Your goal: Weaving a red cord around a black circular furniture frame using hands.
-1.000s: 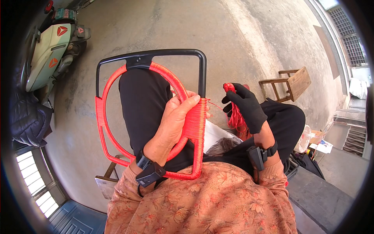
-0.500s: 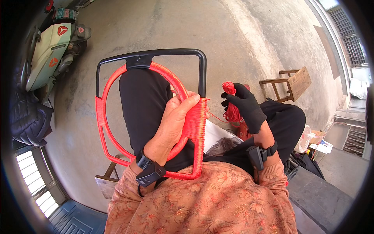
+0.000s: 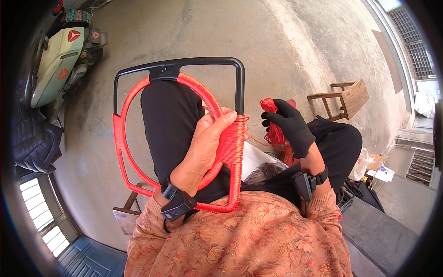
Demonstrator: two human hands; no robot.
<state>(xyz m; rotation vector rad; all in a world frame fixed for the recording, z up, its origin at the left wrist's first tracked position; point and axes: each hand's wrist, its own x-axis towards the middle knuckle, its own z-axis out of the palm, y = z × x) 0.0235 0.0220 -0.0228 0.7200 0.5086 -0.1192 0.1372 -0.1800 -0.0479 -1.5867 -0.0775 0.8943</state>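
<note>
Across my lap lies a black frame, roughly square with a round ring inside, most of it wound with red cord. My bare left hand is closed on its right side, thumb pressed on the wound band where the ring meets the outer bar. To the right, my right hand, in a black glove, grips a bundle of red cord, which hangs below the fingers. A thin red strand runs from the bundle to the frame's wound side.
A small wooden stool stands at the right on the concrete floor. A pale scooter is at the upper left, with a dark padded jacket below it. Another wooden stool edge shows by my left forearm. Bags and papers lie at the right.
My right hand and the cord bundle have shifted very slightly left. My left hand and the frame stay where they were.
</note>
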